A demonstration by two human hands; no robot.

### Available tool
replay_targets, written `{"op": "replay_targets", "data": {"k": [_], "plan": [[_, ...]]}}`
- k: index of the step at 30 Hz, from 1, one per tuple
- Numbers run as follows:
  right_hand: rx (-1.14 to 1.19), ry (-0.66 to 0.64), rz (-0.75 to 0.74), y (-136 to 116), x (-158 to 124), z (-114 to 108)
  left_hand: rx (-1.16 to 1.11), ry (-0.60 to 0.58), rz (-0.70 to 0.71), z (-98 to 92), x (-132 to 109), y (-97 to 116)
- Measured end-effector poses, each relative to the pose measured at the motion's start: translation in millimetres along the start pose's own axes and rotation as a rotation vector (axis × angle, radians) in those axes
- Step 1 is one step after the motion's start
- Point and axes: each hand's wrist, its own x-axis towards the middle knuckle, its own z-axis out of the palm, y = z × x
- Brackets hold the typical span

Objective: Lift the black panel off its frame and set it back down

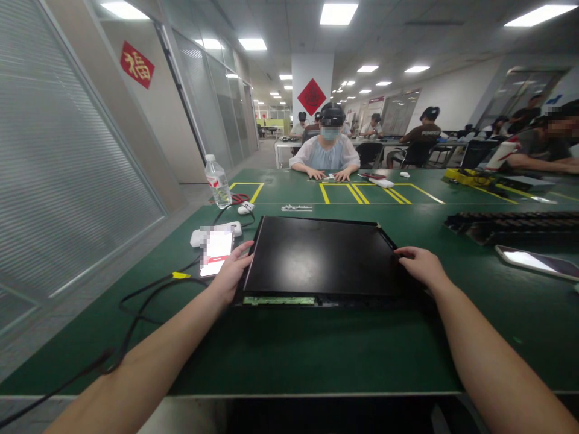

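A black LCD screen panel (316, 256) sits in a dark frame in front of me, face up, with a green circuit strip (279, 300) along its near edge. My left hand (233, 271) grips the left side, its fingers along the edge. On the opposite side, my right hand (420, 265) pinches the frame near its far right corner; some fingertips are hidden beneath. A phone with a lit screen (218, 250) lies just beyond my left hand, against a white power strip (226, 232).
Black cables (136, 313) run along the left of the green table (316, 355). A water bottle (218, 181) and red-handled scissors (239, 198) stand beyond. At right are dark slotted strips (511, 226) and another phone (538, 262). A person (326, 150) sits opposite.
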Motion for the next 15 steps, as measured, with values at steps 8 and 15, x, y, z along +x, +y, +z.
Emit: {"op": "replay_targets", "data": {"k": [8,15], "plan": [[-0.001,0.028,-0.008,-0.6,-0.5,0.9,0.039,-0.088,-0.032,1.7,-8.4,6.8],[0.008,0.005,-0.015,-0.7,-0.6,0.3,0.191,-0.143,0.075,-3.4,-5.3,3.0]]}}
